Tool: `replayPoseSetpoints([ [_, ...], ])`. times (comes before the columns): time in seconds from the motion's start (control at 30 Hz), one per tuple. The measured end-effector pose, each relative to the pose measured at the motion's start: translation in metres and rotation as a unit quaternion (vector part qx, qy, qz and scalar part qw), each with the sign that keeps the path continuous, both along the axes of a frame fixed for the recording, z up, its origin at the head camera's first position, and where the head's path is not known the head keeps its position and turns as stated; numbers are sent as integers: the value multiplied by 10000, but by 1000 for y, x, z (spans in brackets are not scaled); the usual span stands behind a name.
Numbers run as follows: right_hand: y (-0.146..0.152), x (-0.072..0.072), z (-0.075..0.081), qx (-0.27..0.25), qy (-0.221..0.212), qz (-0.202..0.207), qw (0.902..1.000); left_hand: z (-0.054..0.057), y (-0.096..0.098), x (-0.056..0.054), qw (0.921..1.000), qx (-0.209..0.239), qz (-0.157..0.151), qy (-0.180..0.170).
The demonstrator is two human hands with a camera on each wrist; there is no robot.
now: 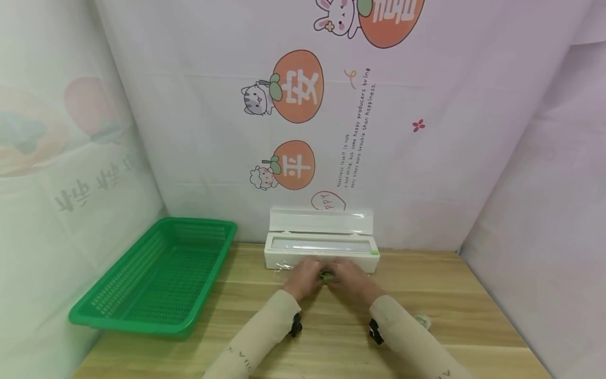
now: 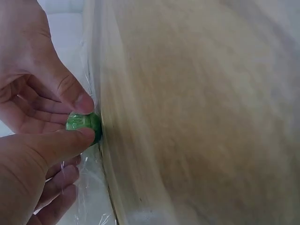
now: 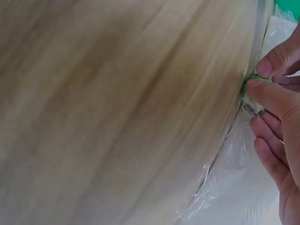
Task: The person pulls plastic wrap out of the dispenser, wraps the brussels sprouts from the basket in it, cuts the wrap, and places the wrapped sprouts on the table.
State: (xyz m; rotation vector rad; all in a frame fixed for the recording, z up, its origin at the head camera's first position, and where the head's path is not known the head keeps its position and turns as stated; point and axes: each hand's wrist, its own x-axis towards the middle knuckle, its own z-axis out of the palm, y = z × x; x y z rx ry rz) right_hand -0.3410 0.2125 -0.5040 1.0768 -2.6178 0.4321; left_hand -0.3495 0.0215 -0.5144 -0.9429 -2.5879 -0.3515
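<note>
A small rounded green piece (image 2: 96, 123), looking like a vegetable in clear film, is between both hands at the front of the white cling film dispenser (image 1: 326, 261). My left hand (image 1: 305, 276) pinches it from the left, thumb (image 2: 70, 143) pressed on its near side. From the right, my right hand (image 1: 350, 276) grips it too, with its thumb (image 3: 272, 96) on the piece. Clear cling film (image 3: 229, 154) drapes down around the fingers along the dispenser's front. The fingers hide much of the piece.
The dispenser's lid (image 1: 322, 221) stands raised against the printed cloth backdrop (image 1: 379, 158). A green plastic basket (image 1: 199, 295) stands on the left of the wooden table (image 1: 331, 347). Partly behind the right sleeve lies a small pale wrapped thing (image 1: 423, 320).
</note>
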Motion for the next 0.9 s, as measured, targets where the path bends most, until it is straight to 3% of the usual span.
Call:
replayPoseSetpoints([
  [0.17,-2,2,3,-112,-147,112,9998,-1,-2,1,9997,124,-165,-90],
  [0.27,-1,6,8,-18,-261,268,9993,3,-6,8,9990,169,-283,-302],
  [0.43,-1,18,26,226,-368,441,9981,21,-15,25,9963,196,-566,-612],
  [0.67,-3,31,59,251,-316,744,9964,48,-19,45,9955,288,-771,-472],
  [0.9,-5,39,73,322,-531,784,9950,57,-19,57,9959,286,-717,-481],
])
